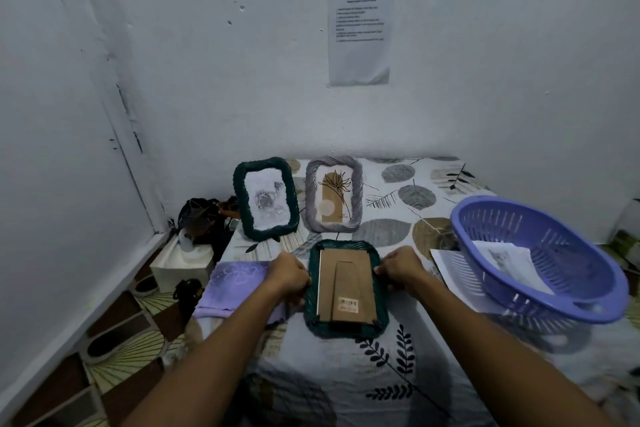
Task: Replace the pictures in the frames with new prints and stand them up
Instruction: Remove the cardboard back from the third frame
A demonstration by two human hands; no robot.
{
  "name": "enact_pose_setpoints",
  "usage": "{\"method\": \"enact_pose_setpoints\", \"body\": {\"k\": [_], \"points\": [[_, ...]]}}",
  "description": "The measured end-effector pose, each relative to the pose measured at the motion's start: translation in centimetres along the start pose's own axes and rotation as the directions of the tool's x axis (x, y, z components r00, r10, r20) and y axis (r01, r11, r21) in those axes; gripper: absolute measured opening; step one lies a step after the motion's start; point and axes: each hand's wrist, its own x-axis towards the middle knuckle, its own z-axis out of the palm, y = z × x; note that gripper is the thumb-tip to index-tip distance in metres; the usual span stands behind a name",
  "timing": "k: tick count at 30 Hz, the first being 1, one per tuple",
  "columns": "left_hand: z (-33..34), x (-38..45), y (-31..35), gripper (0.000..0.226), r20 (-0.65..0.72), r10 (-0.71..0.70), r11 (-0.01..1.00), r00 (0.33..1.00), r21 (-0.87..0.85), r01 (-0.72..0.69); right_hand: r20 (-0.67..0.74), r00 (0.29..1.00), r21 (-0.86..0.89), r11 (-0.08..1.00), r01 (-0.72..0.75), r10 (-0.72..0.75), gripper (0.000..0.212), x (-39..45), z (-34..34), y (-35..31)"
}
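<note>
Both hands grip a green frame point(346, 289) lying face down, cardboard back up: the left hand point(289, 276) curls round its left edge, the right hand point(401, 269) round its right edge. It lies on a leaf-patterned sheet point(398, 374) in a white-walled corner with a printed notice point(358, 33) taped up at 12 o'clock. Two frames stand against the wall: a dark green one point(266, 198) at 11 o'clock, a grey one point(334, 193) just beside it. A purple basket point(540, 256) holding prints sits at 3 o'clock, a purple cloth point(235, 282) at 9. Both forearms reach forward, nearly parallel.
</note>
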Motion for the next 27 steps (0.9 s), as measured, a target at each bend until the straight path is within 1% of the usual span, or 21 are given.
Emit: {"method": "enact_pose_setpoints", "body": {"k": [3,5,9,11,12,15,17,21,24,27], "points": [[0.1,0.3,0.1,0.026,0.009,-0.024,0.998,1.0,0.066,0.024,-0.004,1.0,-0.073,0.997,0.012,-0.013,0.017,0.3,0.0,0.1],[0.3,0.5,0.1,0.023,0.007,-0.036,0.994,0.999,0.099,0.035,0.005,1.0,-0.125,0.992,0.024,-0.023,0.016,0.4,0.0,0.2],[0.2,0.9,0.1,0.018,0.027,-0.05,0.99,0.998,0.13,0.046,0.035,0.998,-0.191,0.98,0.06,-0.054,0.018,0.8,0.1,0.7],[-0.2,1.5,0.3,0.015,0.013,-0.002,0.982,1.0,0.19,-0.001,0.025,0.997,-0.196,0.978,0.077,-0.074,0.02,1.2,-0.1,0.7],[-0.4,1.7,0.5,0.014,-0.021,0.038,0.977,0.999,0.209,-0.032,0.009,0.996,-0.183,0.979,0.088,-0.088,0.02,1.4,-0.1,0.6],[-0.1,3.0,0.8,0.014,-0.109,0.136,0.973,0.985,0.204,-0.112,-0.036,0.987,-0.154,0.977,0.148,-0.155,0.025,2.2,0.3,0.6],[0.6,3.5,1.1,0.018,-0.133,0.154,0.971,0.979,0.205,-0.125,-0.06,0.978,-0.193,0.964,0.183,-0.198,0.03,2.8,1.0,0.6],[1.8,4.9,1.0,0.026,-0.17,0.165,0.97,0.972,0.207,-0.128,-0.087,0.971,-0.281,0.941,0.19,-0.222,0.027,3.3,1.9,0.6],[2.3,5.7,0.8,0.023,-0.202,0.167,0.966,0.965,0.23,-0.119,-0.092,0.967,-0.33,0.924,0.195,-0.237,0.029,3.6,2.2,0.5],[2.3,6.2,0.8,0.021,-0.208,0.175,0.961,0.962,0.247,-0.121,-0.081,0.965,-0.339,0.918,0.207,-0.248,0.027,4.0,2.4,0.6]]}}
